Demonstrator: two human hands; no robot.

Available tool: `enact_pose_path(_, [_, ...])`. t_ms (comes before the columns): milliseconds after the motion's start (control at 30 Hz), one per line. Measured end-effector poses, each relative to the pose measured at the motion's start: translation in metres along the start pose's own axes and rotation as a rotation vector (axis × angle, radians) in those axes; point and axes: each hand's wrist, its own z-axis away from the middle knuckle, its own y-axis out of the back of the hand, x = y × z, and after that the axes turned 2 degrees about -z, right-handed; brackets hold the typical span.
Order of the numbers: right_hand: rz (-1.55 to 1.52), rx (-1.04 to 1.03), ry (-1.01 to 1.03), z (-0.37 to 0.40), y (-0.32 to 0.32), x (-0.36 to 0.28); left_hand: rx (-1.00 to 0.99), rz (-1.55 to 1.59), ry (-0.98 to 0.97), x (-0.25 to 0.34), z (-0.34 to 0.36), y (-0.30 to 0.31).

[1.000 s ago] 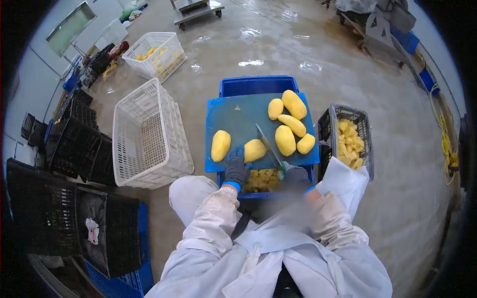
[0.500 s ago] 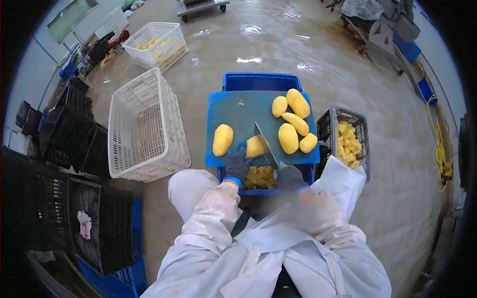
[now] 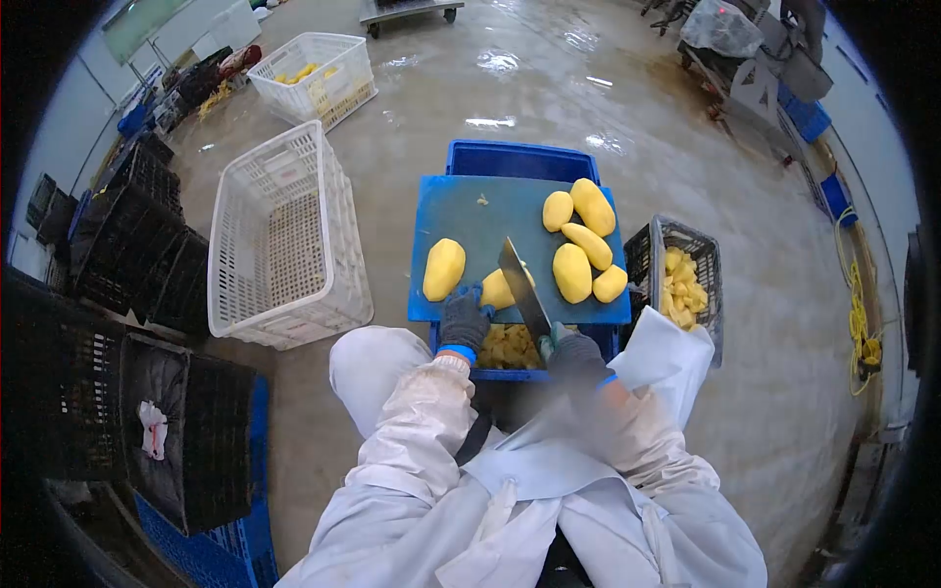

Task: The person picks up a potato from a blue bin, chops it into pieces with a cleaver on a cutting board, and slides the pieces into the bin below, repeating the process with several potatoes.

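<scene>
On a blue cutting board (image 3: 470,211) lie several peeled potatoes, a group at the right and a single potato (image 3: 444,269) at the left. My left hand (image 3: 465,321), in a dark glove, holds a potato (image 3: 498,290) at the board's near edge. My right hand (image 3: 574,355), also gloved, is closed round the handle of a large knife (image 3: 526,294). The blade slants up and left, over the right part of the held potato. Below the near edge, cut pieces (image 3: 508,345) fill part of a blue bin (image 3: 521,157) under the board.
A black crate (image 3: 718,294) with potato pieces (image 3: 683,286) stands right of the board. To the left is a large white crate (image 3: 343,255); another white crate (image 3: 348,83) with potatoes is behind it. Black crates (image 3: 221,431) are stacked at the far left.
The knife's tip has shifted slightly, and the blade now lies across the held potato. The whole view has moved a little; both hands keep their holds.
</scene>
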Motion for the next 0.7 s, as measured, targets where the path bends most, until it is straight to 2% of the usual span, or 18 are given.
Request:
enact_pose_path(133, [-0.034,-0.026,-0.004,-0.019,-0.031,-0.002,-0.007,-0.040,0.008,-0.002,0.002,-0.007])
enact_pose_path(233, [0.001,0.062,0.068,-0.041,-0.038,-0.003,0.000,-0.035,-0.002,-0.001,-0.001,-0.004])
enact_pose_path(333, [-0.084,0.221,0.040,-0.029,-0.031,-0.006,0.045,0.042,-0.056,-0.011,-0.008,-0.004])
enact_pose_path(367, [-0.132,0.267,0.088,-0.016,-0.024,-0.007,0.053,0.075,-0.067,-0.017,0.001,-0.011])
enact_pose_path(467, [-0.046,0.148,0.073,0.011,-0.003,-0.014,0.069,0.069,-0.050,-0.015,0.004,-0.009])
enact_pose_path(500, [-0.049,0.115,0.071,0.012,0.000,-0.015,0.070,0.055,0.009,-0.009,0.004,-0.006])
enact_pose_path(700, [0.013,-0.086,-0.003,0.010,-0.010,-0.026,0.018,0.081,0.066,-0.007,0.000,-0.003])
